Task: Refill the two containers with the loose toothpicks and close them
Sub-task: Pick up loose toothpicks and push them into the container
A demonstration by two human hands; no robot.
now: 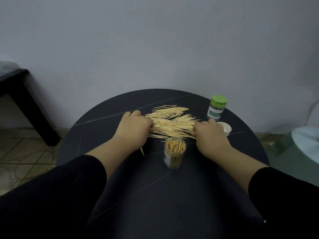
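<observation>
A pile of loose toothpicks (170, 120) lies spread across the middle of the round dark table (107, 128). My left hand (133, 130) sits at the pile's left edge, fingers curled down onto the toothpicks. My right hand (209, 135) sits at the pile's right edge, fingers curled onto them too. An open clear container (174, 153), full of upright toothpicks, stands in front of the pile between my hands. A second container with a green lid (216, 107), lid on, stands at the back right. A white lid (225, 128) lies just right of my right hand. One stray toothpick (142, 151) lies under my left wrist.
A black bench or low table (25, 100) stands at the left by the grey wall. A pale fan base (306, 140) rests on the floor at the right. The table's near part lies between my black sleeves.
</observation>
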